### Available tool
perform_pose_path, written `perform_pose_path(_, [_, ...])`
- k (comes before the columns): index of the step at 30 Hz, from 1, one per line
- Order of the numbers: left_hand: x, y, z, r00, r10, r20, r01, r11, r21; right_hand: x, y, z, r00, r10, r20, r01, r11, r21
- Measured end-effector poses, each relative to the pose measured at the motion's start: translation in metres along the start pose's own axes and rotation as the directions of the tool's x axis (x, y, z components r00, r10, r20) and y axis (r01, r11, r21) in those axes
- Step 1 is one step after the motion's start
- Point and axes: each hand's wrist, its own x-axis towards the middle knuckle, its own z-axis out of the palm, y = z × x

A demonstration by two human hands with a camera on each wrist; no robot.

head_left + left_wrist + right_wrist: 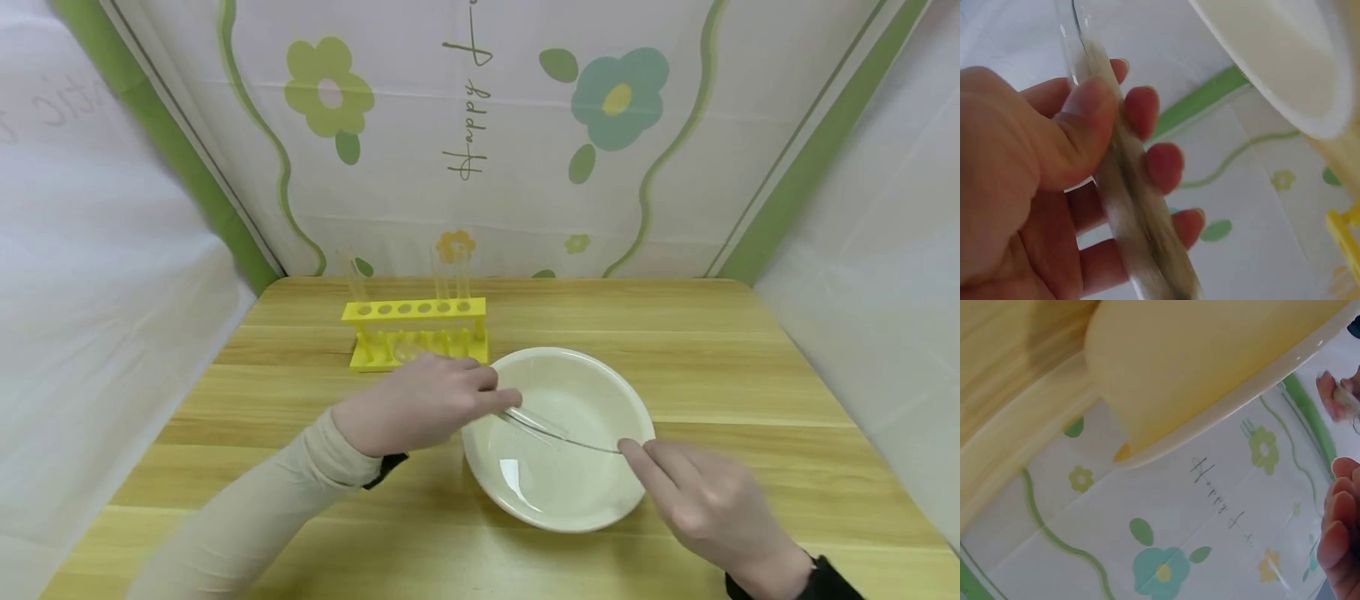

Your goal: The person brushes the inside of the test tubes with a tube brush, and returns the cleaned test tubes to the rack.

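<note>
On the pale wood-grain counter (pixel 757 375) sits a round cream-coloured basin (pixel 566 496), with a yellow six-hole test-tube rack (pixel 415 310) to its left, farther back. Over the basin, the left hand (pixel 431 400) has its fingers curled around a slim transparent test tube (pixel 538 425); the right hand (pixel 708 496) pinches a thin wire-handled brush (pixel 592 447) reaching inside it.

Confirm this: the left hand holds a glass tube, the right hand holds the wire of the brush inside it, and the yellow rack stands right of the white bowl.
Not quite: the head view shows the yellow rack left of the white bowl, not right. The left hand does hold the glass tube, and the right hand the brush wire.
</note>
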Motion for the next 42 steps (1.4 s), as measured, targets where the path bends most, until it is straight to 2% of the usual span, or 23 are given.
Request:
perform_pose_path(3, [0.006,0.005,0.000,1.000,0.023,-0.020,-0.022,0.999,0.034,0.005,-0.002,0.006,0.999,-0.038,-0.022,0.037,0.999,-0.016])
perform_pose_path(7, [0.009,0.006,-0.003,0.999,0.008,-0.032,-0.005,0.997,0.079,0.007,-0.004,0.011,0.995,-0.064,-0.078,0.057,0.995,-0.087])
perform_pose_path(12, [0.012,0.008,-0.006,0.999,0.012,-0.033,-0.008,0.993,0.116,0.007,-0.006,0.018,0.986,-0.079,-0.148,0.055,0.986,-0.160])
perform_pose_path(18, [0.018,0.015,-0.009,0.999,0.034,-0.041,-0.027,0.987,0.159,0.010,-0.008,0.024,0.978,-0.089,-0.191,0.055,0.983,-0.177])
perform_pose_path(23, [0.022,0.020,-0.008,0.998,0.042,-0.044,-0.032,0.977,0.210,0.010,-0.012,0.029,0.984,-0.082,-0.158,0.058,0.986,-0.155])
perform_pose_path(33, [0.022,0.020,-0.008,0.996,0.007,-0.092,0.020,0.959,0.284,0.012,-0.016,0.036,0.991,-0.031,-0.129,0.013,0.990,-0.138])
perform_pose_path(38, [0.020,0.018,-0.007,0.994,0.013,-0.105,0.018,0.958,0.287,0.009,-0.018,0.034,1.000,0.022,-0.014,-0.023,0.996,-0.090])
perform_pose_path(42, [0.019,0.015,-0.002,0.994,0.018,-0.109,0.014,0.958,0.286,0.004,-0.019,0.034,0.987,0.119,0.104,-0.117,0.993,-0.025])
